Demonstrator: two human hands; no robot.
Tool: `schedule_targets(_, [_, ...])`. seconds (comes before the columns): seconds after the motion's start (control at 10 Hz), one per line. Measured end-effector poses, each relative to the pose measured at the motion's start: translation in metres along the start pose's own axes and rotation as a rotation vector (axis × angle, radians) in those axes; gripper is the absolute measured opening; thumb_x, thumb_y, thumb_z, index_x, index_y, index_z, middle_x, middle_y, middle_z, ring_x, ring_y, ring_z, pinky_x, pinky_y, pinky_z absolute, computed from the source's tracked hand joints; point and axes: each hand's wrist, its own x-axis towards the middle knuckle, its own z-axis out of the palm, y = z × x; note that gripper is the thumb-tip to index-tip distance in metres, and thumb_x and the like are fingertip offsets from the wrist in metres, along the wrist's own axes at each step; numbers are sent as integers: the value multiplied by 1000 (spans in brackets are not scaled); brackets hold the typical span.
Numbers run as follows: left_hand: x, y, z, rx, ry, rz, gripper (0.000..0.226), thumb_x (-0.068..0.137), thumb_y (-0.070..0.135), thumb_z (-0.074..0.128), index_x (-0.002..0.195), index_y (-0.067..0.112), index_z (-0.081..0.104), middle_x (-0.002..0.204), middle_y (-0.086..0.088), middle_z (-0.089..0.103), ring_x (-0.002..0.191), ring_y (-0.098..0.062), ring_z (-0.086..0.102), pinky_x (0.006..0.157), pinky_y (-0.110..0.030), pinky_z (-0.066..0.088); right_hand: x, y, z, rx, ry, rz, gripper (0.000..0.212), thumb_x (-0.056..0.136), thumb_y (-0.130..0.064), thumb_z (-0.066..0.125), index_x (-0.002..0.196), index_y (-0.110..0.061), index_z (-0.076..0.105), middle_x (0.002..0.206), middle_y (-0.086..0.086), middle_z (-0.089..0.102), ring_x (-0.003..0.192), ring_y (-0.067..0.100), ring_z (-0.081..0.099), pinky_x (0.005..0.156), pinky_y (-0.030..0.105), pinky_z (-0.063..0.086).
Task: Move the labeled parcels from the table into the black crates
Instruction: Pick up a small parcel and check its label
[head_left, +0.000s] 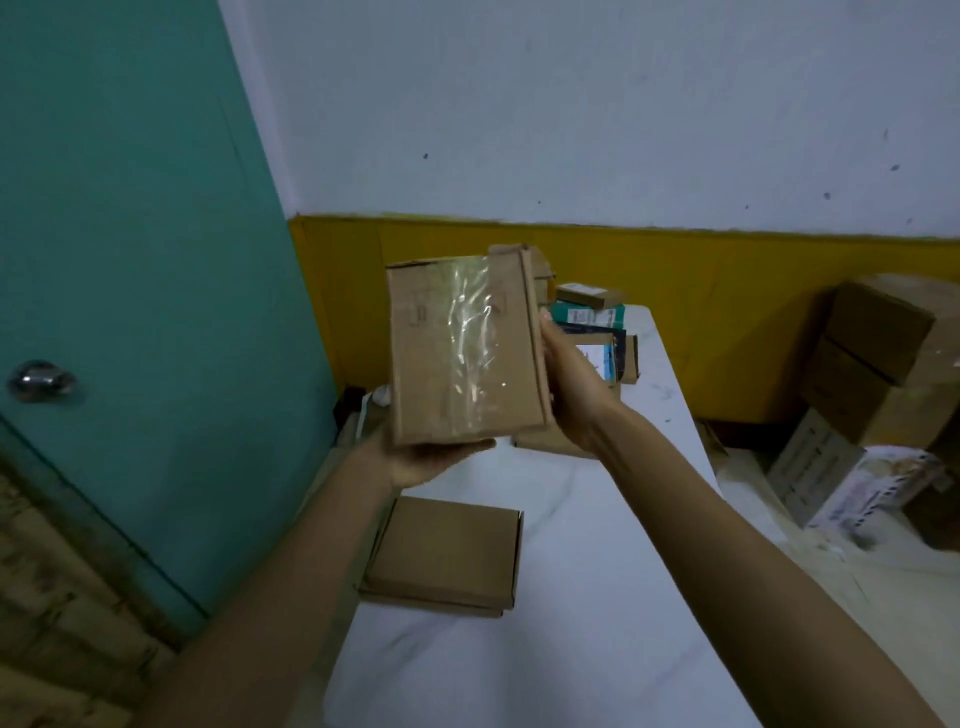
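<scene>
I hold a flat brown cardboard parcel upright above the white table; clear tape shines down its front. My left hand supports its bottom edge from below, thumb curled up against the front. My right hand grips its right edge, fingers behind it. Another flat brown parcel lies at the table's left edge, below my left forearm. Further parcels, some teal and white with labels, are piled at the table's far end, partly hidden by the held parcel. No black crate is in view.
A teal door with a metal knob stands close on the left. Stacked cardboard cartons and a printed white box sit on the floor to the right of the table. A yellow-and-white wall lies behind.
</scene>
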Motion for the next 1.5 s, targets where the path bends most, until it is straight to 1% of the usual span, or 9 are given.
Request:
schedule_targets(0.1, [16,6,-22,490,260,-50,19,99,13,48,109,1,58,84,-29,47,67,11,24,70,2,21,4,-3,10,4,68,62,59,94,-66,29,118,-24,63,105,5,72,93,19,70,76,33,55])
schedule_targets(0.3, [29,11,-30,-64,27,106,34,101,31,37,92,15,65,84,-13,71,77,-24,66,69,-36,57,7,-7,6,-486,147,-173,50,96,-45,50,142,-29,43,123,-3,54,120,24,51,81,28,47])
schedule_targets(0.5, [19,18,-22,37,-38,148,12,59,23,82,58,15,73,73,-5,68,62,-22,67,57,-34,58,23,-22,-17,-836,82,-225,115,64,-72,64,154,-25,9,161,4,15,146,28,18,115,57,22])
schedule_targets(0.7, [25,24,-20,43,-72,184,65,81,71,49,106,17,73,110,-13,70,96,-32,69,75,-47,55,26,-20,-21,-590,344,-295,49,77,-57,70,114,-27,58,92,-22,59,81,-3,62,65,21,55])
schedule_targets(0.8, [26,18,-19,-39,-112,181,100,58,95,39,126,23,59,126,-11,64,113,-31,62,83,-50,53,24,-9,-15,-494,487,-299,31,77,-47,73,89,-29,50,89,-12,61,82,9,64,73,42,58])
schedule_targets(1.0, [36,18,-4,-193,-105,274,110,59,96,31,140,23,45,136,-11,55,123,-34,53,92,-54,46,16,16,-12,-352,603,-463,30,81,-33,74,105,-25,59,113,-2,57,106,13,54,83,35,52])
schedule_targets(1.2, [24,18,28,-82,-223,374,81,68,67,65,136,23,52,138,-13,53,125,-33,50,106,-54,37,7,44,-8,489,315,112,59,69,-53,71,119,-23,60,107,0,74,89,16,73,74,36,60])
schedule_targets(1.3, [21,36,18,88,-120,407,37,96,39,47,121,17,61,137,-18,48,116,-31,51,103,-54,39,11,42,-32,426,339,134,56,72,-53,70,117,-21,63,105,3,74,97,24,71,88,46,56])
schedule_targets(1.5, [4,73,-12,297,-255,20,118,52,99,24,122,13,65,128,-18,61,116,-39,58,83,-62,49,19,2,-82,-116,265,-224,52,86,-28,69,134,-20,50,118,6,68,100,19,69,85,40,57])
